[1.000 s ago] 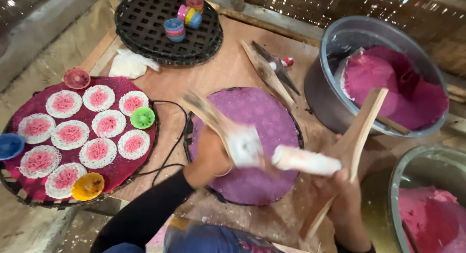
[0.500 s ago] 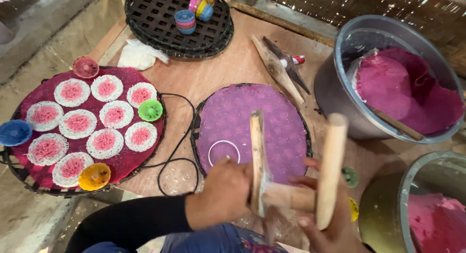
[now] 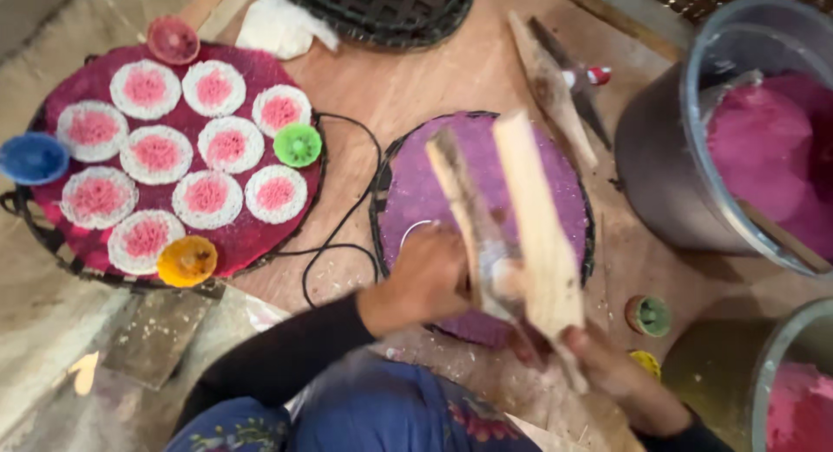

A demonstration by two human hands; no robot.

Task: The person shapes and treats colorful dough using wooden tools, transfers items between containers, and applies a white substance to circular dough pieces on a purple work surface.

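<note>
At centre frame the purple round mat is lying under my hands. I am gripping two wooden slats over it, my right hand closed around their lower ends, my left hand pressing beside them.

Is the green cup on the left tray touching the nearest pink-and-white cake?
Touching. In the head view the green cup sits at the dark red tray edge, its rim meeting the white border of the cake above it with no tray showing between.
</note>
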